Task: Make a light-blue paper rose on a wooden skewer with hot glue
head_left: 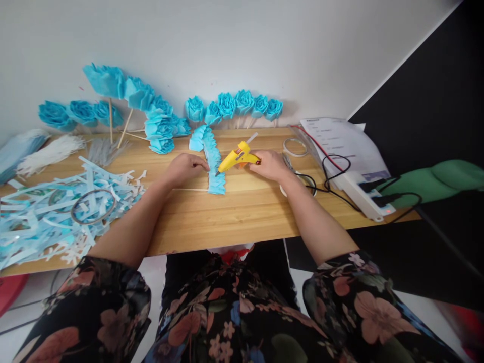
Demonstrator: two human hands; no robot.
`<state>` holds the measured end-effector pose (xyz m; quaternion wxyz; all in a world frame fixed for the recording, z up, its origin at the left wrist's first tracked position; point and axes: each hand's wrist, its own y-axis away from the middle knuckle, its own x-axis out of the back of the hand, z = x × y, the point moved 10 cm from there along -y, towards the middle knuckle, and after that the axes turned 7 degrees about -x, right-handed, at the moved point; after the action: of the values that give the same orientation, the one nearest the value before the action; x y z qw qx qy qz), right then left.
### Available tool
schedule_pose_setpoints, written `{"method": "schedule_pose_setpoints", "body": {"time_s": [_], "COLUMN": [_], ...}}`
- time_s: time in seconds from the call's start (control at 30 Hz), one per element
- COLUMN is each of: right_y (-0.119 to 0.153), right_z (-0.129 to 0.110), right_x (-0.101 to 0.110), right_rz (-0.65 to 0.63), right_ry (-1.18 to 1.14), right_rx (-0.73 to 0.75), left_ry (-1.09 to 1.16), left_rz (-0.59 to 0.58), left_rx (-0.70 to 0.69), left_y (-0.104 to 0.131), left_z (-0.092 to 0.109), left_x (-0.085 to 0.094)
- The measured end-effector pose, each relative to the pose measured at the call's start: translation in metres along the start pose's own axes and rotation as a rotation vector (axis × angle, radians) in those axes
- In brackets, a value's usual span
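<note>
A ruffled strip of blue crepe paper [213,154] lies lengthwise on the wooden table, its far end folded over. My left hand [185,169] is at the strip's left edge, fingers curled and fingertips pinching that edge. A thin wooden stick [191,189] lies by the strip's near end, partly behind my left wrist. My right hand [270,164] grips the handle of a yellow hot glue gun [239,157]. The gun's dark nozzle points down and left, touching or just above the strip. A clear glue stick [251,137] juts from its back.
Blue paper roses [227,105] on sticks line the wall. Paper scraps [71,217] with a ring on top cover the left of the table [227,222]. A tape roll [295,146], printed sheets [346,143], a white power strip [361,194] and black cords are at right.
</note>
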<state>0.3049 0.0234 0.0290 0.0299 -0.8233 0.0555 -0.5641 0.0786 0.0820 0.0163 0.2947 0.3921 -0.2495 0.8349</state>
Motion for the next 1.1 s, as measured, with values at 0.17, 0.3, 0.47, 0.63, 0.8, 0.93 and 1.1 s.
{"method": "schedule_pose_setpoints", "body": {"time_s": [0.17,0.3,0.47,0.63,0.8,0.93,1.1], "right_y": [-0.001,0.0,0.001,0.0,0.0,0.0,0.0], "right_z": [0.002,0.0,0.001,0.002,0.005,0.006,0.006], "right_x": [-0.003,-0.001,-0.001,0.002,0.013,0.008,0.002], "right_rz": [-0.015,-0.012,-0.01,-0.002,0.066,0.028,-0.006], "right_ry": [0.02,-0.005,0.0,-0.032,-0.176,-0.047,0.062], "right_rx": [-0.001,0.012,0.005,-0.001,-0.003,-0.033,-0.042], "left_ry": [0.076,0.108,0.093,0.053,0.032,0.026,0.046], "left_rz": [0.022,0.026,-0.027,-0.144,-0.145,-0.148,0.005], "left_rx": [-0.017,-0.078,-0.132,-0.085,-0.07,-0.078,-0.084], "left_y": [0.001,0.001,0.001,0.001,0.001,0.001,0.001], "left_z": [0.0,0.014,0.026,0.017,0.016,0.016,0.017], "left_x": [0.005,0.011,0.007,-0.009,-0.011,-0.011,0.01]}}
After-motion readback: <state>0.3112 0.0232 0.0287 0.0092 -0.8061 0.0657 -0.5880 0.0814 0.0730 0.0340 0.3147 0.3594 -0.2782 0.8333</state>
